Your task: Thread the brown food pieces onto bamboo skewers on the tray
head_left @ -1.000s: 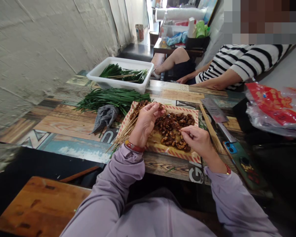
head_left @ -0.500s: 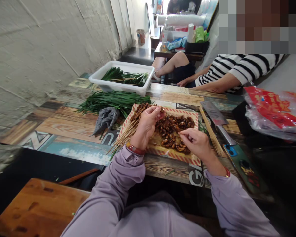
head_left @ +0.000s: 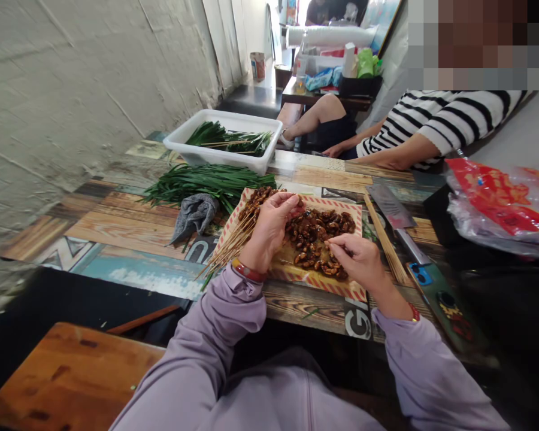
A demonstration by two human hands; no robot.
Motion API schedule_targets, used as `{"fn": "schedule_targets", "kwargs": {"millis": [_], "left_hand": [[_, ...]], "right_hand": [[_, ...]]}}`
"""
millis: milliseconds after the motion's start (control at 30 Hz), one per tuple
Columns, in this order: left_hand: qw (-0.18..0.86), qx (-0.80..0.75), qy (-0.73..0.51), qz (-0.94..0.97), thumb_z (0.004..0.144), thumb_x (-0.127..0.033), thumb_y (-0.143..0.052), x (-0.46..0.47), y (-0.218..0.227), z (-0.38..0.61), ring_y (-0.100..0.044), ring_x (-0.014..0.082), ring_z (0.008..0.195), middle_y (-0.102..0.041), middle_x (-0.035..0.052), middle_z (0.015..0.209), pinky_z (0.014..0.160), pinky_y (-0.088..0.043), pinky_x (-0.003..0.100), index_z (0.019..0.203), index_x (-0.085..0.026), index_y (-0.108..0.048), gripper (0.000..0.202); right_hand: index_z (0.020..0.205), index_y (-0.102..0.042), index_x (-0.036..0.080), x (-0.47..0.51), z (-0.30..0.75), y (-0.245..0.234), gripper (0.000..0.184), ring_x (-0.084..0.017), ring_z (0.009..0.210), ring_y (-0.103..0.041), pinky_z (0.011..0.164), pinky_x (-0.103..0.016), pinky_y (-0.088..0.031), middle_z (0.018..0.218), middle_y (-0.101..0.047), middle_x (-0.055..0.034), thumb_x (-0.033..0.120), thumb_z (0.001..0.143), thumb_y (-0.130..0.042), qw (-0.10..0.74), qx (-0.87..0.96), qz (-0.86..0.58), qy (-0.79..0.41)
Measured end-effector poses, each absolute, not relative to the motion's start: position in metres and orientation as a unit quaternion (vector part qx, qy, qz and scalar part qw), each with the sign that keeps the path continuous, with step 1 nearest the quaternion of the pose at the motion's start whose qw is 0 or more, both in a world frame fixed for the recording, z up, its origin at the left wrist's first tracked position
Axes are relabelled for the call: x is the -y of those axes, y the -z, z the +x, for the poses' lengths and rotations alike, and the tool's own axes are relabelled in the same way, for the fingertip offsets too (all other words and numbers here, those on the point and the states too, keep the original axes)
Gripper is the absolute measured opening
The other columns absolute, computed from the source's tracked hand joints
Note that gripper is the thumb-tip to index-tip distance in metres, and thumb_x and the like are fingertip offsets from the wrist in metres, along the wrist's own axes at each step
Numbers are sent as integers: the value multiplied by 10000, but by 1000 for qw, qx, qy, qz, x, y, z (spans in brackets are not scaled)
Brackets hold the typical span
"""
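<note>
A paper-lined tray (head_left: 341, 289) with a red-striped border holds a heap of glossy brown pieces (head_left: 317, 230). My left hand (head_left: 269, 230) hovers over the tray's left side, fingers curled around a thin wooden skewer with brown pieces on it. My right hand (head_left: 357, 260) is pinched above the heap, gripping something small I cannot make out. A bundle of filled skewers (head_left: 233, 239) lies along the tray's left edge, sticks pointing toward me.
Green chives (head_left: 206, 179) lie on the wooden table (head_left: 126, 227) beside a grey cloth (head_left: 193, 212). A white tub (head_left: 227, 140) holds more chives. Bare skewers (head_left: 384, 239), a cleaver (head_left: 393, 209) and a phone (head_left: 435, 293) lie at right. A person in stripes (head_left: 435, 123) sits opposite.
Both hands stay over the tray, shifting only slightly; the right hand has edged a little toward me. The view has tilted down a touch.
</note>
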State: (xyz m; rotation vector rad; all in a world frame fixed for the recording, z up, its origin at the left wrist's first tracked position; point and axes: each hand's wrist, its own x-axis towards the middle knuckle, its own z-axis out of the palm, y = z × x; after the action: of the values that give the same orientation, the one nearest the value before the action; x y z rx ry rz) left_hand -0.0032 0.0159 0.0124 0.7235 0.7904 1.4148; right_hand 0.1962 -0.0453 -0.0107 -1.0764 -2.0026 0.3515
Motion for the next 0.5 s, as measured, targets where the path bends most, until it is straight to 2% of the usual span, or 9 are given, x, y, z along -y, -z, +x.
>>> {"fn": "schedule_targets", "kwargs": {"millis": [167, 500], "left_hand": [[630, -338, -623, 316, 576, -292, -856, -17, -8, -1, -650, 104, 668, -643, -19, 675, 696, -501, 232, 783, -134, -609, 358], [643, -344, -608, 315, 603, -286, -847, -13, -11, 1, -640, 92, 697, -667, -1, 721, 680, -463, 201, 792, -138, -604, 342]], "right_hand": [[798, -696, 224, 46, 195, 10, 164, -154, 700, -687, 671, -282, -535, 766, -738, -15, 205, 880, -554, 410, 796, -426, -133], [777, -690, 216, 45, 192, 15, 154, -149, 683, -671, 650, -268, -513, 756, -730, -15, 211, 872, -569, 417, 783, -441, -134]]}}
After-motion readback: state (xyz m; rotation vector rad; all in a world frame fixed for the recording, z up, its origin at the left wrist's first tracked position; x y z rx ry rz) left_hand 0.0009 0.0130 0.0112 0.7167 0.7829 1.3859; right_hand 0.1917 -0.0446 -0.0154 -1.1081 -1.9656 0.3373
